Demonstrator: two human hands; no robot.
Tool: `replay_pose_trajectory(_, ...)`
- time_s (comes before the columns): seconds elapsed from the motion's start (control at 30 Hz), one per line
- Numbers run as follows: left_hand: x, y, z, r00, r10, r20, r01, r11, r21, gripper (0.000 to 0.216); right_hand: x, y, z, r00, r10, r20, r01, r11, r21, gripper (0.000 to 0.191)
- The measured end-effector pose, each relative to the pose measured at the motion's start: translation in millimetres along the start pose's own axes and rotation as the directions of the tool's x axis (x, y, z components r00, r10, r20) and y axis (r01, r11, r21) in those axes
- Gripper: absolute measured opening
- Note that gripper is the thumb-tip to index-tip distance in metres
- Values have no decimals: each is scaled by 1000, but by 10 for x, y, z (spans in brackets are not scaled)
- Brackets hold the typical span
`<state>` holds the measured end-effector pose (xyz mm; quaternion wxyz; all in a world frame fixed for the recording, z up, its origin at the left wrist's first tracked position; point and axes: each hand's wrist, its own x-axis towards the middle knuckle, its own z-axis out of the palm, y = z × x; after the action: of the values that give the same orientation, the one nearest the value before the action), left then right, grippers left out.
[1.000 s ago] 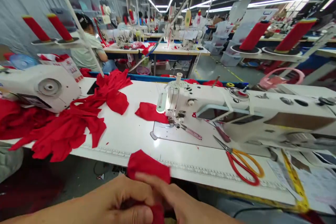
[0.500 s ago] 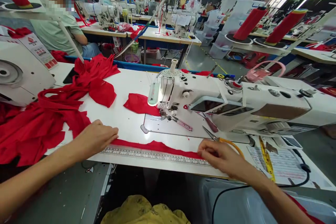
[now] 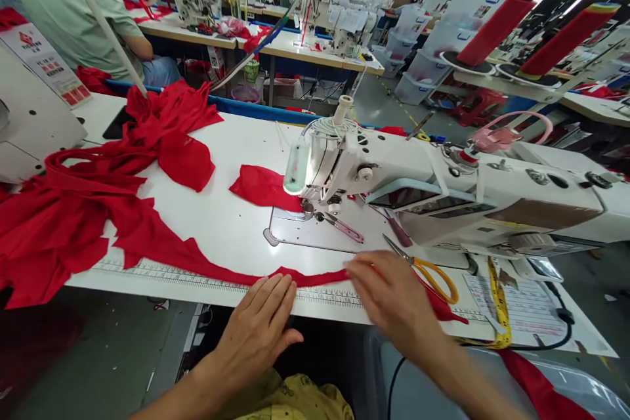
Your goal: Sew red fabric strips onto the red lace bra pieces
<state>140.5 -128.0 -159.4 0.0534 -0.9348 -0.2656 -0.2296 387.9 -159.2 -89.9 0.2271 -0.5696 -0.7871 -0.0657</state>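
Brought left hand [image 3: 258, 328] in from farther left along red strip [image 3: 319, 277] to its middle, lower center of frame. A moment earlier, had it closed at left part of strip; now had it laid open, fingers extended onto the cloth, gripping nothing. Held right hand [image 3: 394, 295] at strip's right side, right of center, fingers curled; too blurred to tell gripping from touching.

Found strip lying along ruler [image 3: 339, 296] at front edge of tabletop [image 3: 246, 138], now running left to red cloth pile [image 3: 69, 210], left of frame. Couldn't tell whether joined to pile or just overlapping. Spotted bit of red cloth [image 3: 445, 312] past right hand, just beside scissors [image 3: 428, 265]; couldn't confirm as same piece.

Read change as going from drawing strip out to pressing it flat, judging by palm-down pose. Judged strip roughly lined up with ruler but wavy along top edge, so not fully smoothed.

Saw no shift in red piece [image 3: 260, 185] by sewing machine [image 3: 408, 161], center of frame, nor in snips [image 3: 347, 230].
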Motion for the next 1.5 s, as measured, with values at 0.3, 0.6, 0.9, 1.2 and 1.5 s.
replay_pose_trajectory(0.3,-213,-129,-8,992,-95,-81,92,995,-48,41,-19,-593,643,996,-82,33,79,994,76,23)
replay_pose_trajectory(0.6,-348,-146,35,980,-164,-112,150,981,-126,33,-82,-672,725,999,-50,12,50,999,22,30)
replay_pose_trajectory(0.9,-389,-111,44,952,-237,-194,232,972,-49,29,-128,-663,749,995,-75,-68,77,997,18,30)
replay_pose_trajectory(1.2,-355,-150,-8,952,-187,-241,194,981,6,30,-145,-699,733,995,-73,-69,74,997,11,32)
replay_pose_trajectory(1.5,-379,-214,-44,955,-171,-243,177,984,3,29,-112,-718,748,995,-82,-63,85,996,37,34)
